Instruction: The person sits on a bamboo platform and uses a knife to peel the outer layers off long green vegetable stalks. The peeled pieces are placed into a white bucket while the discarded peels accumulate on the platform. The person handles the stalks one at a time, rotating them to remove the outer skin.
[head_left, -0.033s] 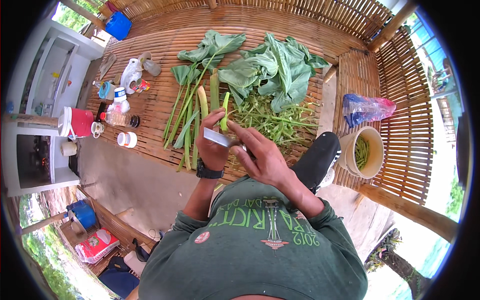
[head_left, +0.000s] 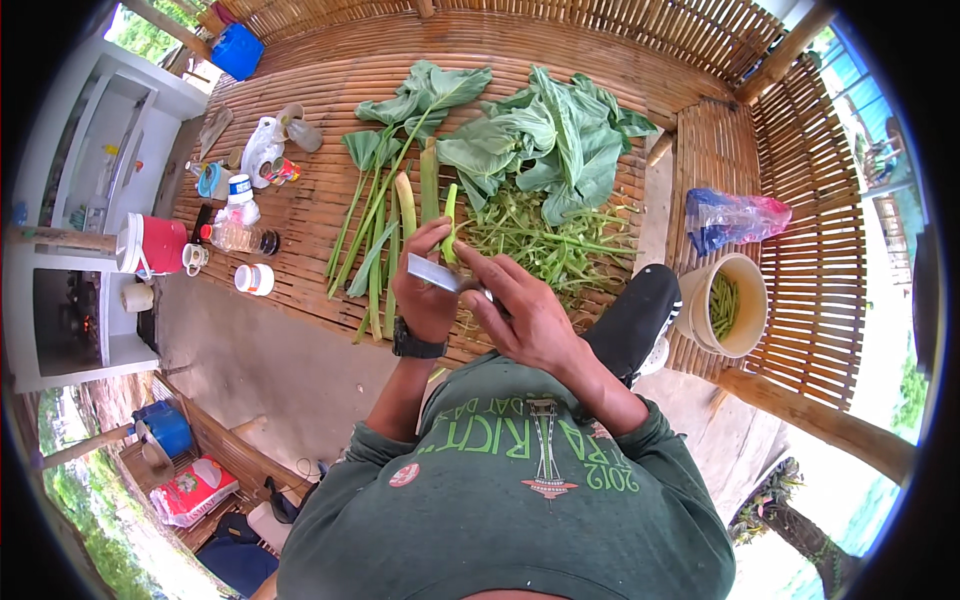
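Observation:
My left hand [head_left: 424, 300], a dark watch on its wrist, grips a short pale-green stalk [head_left: 449, 222] that points away from me. In my right hand [head_left: 530, 315] is a knife [head_left: 432, 273], its broad blade lying across the left palm near the stalk's lower end. The knife's handle is mostly hidden by my fingers. Just beyond my hands, a heap of green peelings [head_left: 560, 245] covers the bamboo table [head_left: 300, 215]. Long leaf stalks [head_left: 372, 225] and two thicker stalk pieces [head_left: 429, 180] lie to the left. Large green leaves [head_left: 560, 140] are spread behind.
A white bucket [head_left: 756, 330] with cut green pieces stands at the right, near a blue-and-pink plastic bag [head_left: 738, 217]. Bottles [head_left: 238, 238], a white jar [head_left: 254, 279] and a red-and-white jug [head_left: 155, 244] are at the left. My knee [head_left: 640, 315] is beside the table's near edge.

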